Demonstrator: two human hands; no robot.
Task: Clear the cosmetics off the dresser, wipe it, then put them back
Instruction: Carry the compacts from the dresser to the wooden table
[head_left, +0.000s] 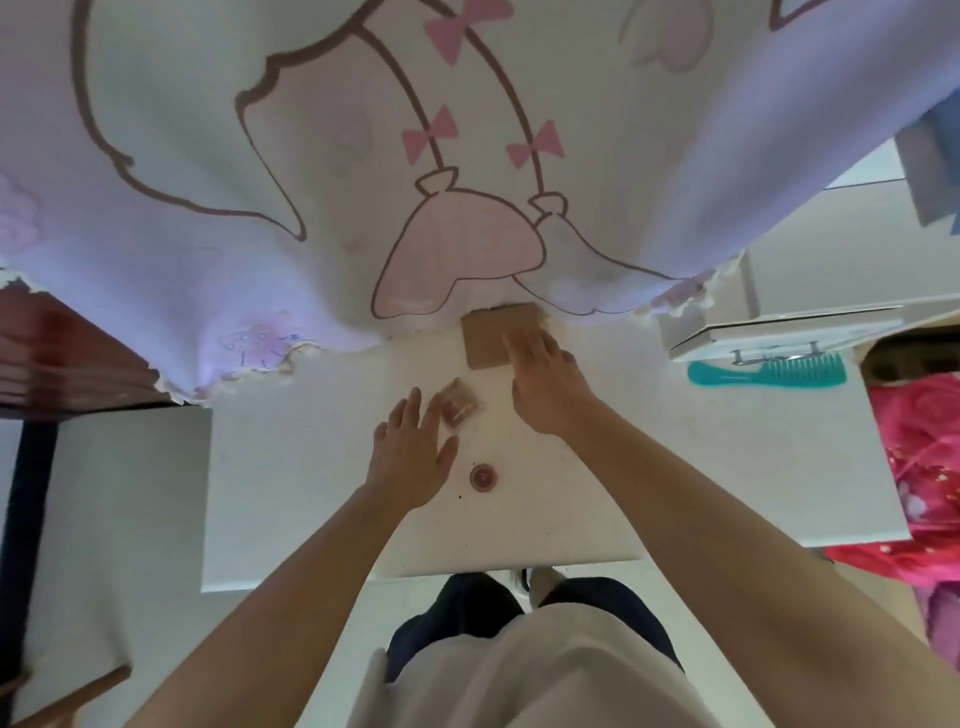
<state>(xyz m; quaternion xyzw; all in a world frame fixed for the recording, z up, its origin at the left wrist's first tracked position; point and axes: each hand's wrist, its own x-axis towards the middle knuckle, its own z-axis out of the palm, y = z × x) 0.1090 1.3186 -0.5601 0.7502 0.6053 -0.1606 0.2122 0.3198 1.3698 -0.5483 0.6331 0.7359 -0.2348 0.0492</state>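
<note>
A person stands at the front edge of a white dresser (727, 467), both bare arms stretched over its top, with three cosmetics within reach near the middle. The left hand (410, 452) lies flat with fingers spread apart, holding nothing; its fingertips sit just beside a small square pink case (460, 410), probably about to gather it or having just set it down (which one cannot be told here). Near the heel of that hand, closer to the front edge, stands a little round pink pot (484, 476), upright and apart from both hands. Further right, the right hand (545, 389) reaches toward the back edge, its fingers extended and resting on the right side of a flat tan compact (485, 338); they press on it rather than clamp around it, a hold that suits sliding or squaring the compact in place.

A printed curtain (311, 182) hangs over the back edge, its hem touching the compact's far side, so anything pushed further back would slip under the cloth. At the right back corner a white box (779, 332) sits with a teal comb (769, 371) just in front of it, well apart from the cosmetics. No wiping cloth is in sight. Pink fabric (919, 467) lies beyond the right edge.
</note>
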